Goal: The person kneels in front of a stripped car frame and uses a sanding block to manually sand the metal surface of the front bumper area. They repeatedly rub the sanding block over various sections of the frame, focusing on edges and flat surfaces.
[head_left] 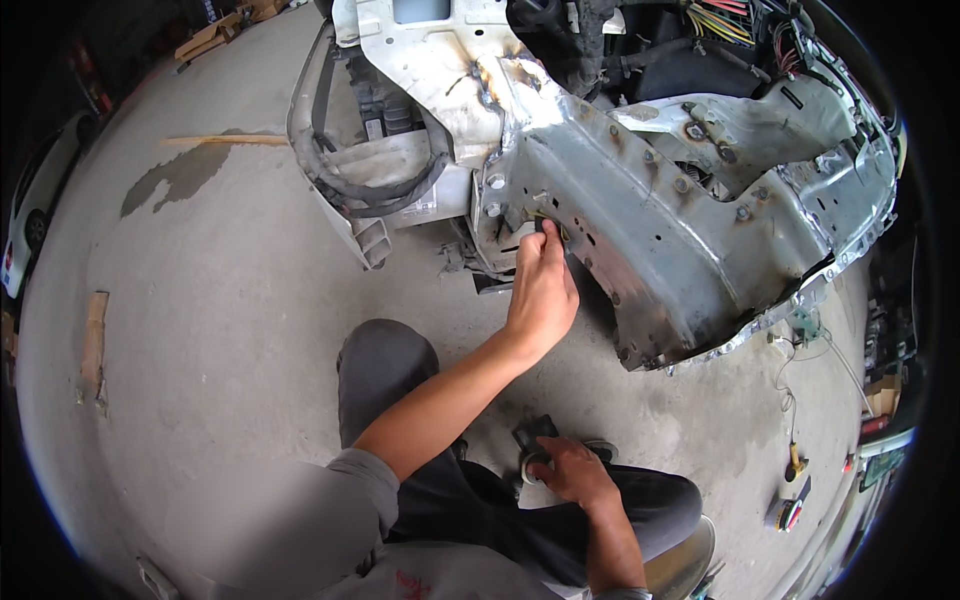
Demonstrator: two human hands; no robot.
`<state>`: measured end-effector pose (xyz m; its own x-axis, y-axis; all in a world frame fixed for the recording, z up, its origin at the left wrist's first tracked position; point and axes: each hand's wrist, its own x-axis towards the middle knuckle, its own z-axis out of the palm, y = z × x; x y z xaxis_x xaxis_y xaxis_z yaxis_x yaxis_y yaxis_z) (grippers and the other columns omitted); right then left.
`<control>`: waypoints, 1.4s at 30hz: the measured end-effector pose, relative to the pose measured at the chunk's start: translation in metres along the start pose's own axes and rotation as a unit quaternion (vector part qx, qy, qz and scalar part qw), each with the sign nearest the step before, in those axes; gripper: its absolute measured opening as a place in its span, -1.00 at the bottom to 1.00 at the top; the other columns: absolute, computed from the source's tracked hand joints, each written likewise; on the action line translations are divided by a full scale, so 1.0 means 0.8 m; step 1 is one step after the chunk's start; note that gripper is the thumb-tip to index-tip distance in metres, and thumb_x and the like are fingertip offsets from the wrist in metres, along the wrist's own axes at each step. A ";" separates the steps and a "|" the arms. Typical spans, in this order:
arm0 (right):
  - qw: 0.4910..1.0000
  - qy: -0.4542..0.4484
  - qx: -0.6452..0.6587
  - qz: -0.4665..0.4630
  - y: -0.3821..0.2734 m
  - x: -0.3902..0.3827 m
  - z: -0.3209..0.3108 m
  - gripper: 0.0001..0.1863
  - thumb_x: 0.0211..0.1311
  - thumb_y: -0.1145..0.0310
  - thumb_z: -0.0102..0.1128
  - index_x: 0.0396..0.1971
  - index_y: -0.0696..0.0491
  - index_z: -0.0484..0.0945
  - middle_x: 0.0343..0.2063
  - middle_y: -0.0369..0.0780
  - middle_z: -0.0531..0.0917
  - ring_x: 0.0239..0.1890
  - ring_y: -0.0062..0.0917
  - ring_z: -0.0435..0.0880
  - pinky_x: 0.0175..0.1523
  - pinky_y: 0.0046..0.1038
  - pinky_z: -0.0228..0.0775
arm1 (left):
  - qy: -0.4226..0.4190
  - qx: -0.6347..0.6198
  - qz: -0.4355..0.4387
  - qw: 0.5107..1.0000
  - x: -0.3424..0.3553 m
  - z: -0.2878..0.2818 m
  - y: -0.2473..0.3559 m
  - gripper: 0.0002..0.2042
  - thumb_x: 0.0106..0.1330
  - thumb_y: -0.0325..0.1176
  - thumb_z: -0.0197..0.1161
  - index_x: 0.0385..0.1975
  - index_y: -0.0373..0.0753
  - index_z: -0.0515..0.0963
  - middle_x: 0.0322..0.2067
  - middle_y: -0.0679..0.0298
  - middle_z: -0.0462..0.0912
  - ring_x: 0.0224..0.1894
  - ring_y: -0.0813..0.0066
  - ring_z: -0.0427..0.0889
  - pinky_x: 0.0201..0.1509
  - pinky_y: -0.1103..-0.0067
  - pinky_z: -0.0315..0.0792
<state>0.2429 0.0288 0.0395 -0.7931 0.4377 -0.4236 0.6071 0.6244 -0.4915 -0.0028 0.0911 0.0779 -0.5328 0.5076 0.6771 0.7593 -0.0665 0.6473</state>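
My left hand [543,290] reaches up to the lower side of a bare grey metal panel [660,225] on a stripped car front end. Its fingers are pinched together around a small dark piece, too hidden to name, beside two bolt heads and several holes. Low in front of my knees, my right hand [580,472] is bent with its fingertips and thumb around something partly covered. A dark flat block [535,432] shows just beyond those fingers, with a pale rounded edge near the thumb.
Torn, rusty lower edges run along the panel toward the right. A curved black hose [375,195] and loose wires [722,22] hang on the car. On the concrete floor lie a wooden strip [94,345], a yellow-handled tool [795,465] and a round tin [788,515].
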 end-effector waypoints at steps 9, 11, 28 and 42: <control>1.000 0.003 0.009 -0.009 -0.009 0.002 -0.001 -0.44 0.20 0.08 0.27 0.13 0.06 0.48 0.00 -0.06 0.60 0.10 -0.16 0.53 0.20 -0.23 0.35 | -0.039 -0.001 -0.118 0.992 0.020 -0.002 -0.034 -0.49 0.30 -0.62 -0.01 0.28 -0.62 0.16 -0.14 -0.05 0.37 -0.11 0.08 0.44 0.08 0.44 0.39; 1.000 0.010 0.000 -0.017 -0.006 -0.002 0.003 -0.45 0.19 0.09 0.27 0.12 0.06 0.47 -0.01 -0.06 0.61 0.08 -0.15 0.54 0.19 -0.21 0.37 | -0.027 0.010 -0.157 0.987 0.027 -0.002 -0.054 -0.49 0.30 -0.62 -0.02 0.28 -0.60 0.17 -0.14 -0.04 0.37 -0.10 0.08 0.43 0.08 0.42 0.38; 0.930 0.351 0.111 -0.005 0.002 -0.002 -0.029 -0.31 0.11 0.24 0.41 0.20 0.19 0.36 0.01 0.00 0.58 -0.01 -0.13 0.62 0.10 -0.27 0.47 | -0.360 -0.075 -0.077 0.927 -0.092 -0.062 0.020 -0.88 0.29 -0.56 0.15 -0.21 -0.38 0.46 -0.34 0.11 0.54 -0.30 0.19 0.58 -0.18 0.45 0.46; 0.610 0.739 0.259 0.119 0.083 -0.257 -0.106 -0.81 0.17 0.42 0.37 -0.28 0.18 0.61 -0.49 -0.20 0.69 -0.44 -0.65 0.58 -0.31 -0.49 0.45 | -0.511 -0.250 -0.161 0.806 -0.107 -0.033 0.045 -0.69 0.37 -0.47 0.21 0.09 -0.37 0.50 -0.11 0.20 0.63 -0.05 0.57 0.58 0.06 0.65 0.44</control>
<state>0.4418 0.0349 0.1585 0.3752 0.8199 0.4324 0.3444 0.3098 -0.8862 0.0602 0.0227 0.0524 0.1082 0.9936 -0.0310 0.2611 0.0017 0.9653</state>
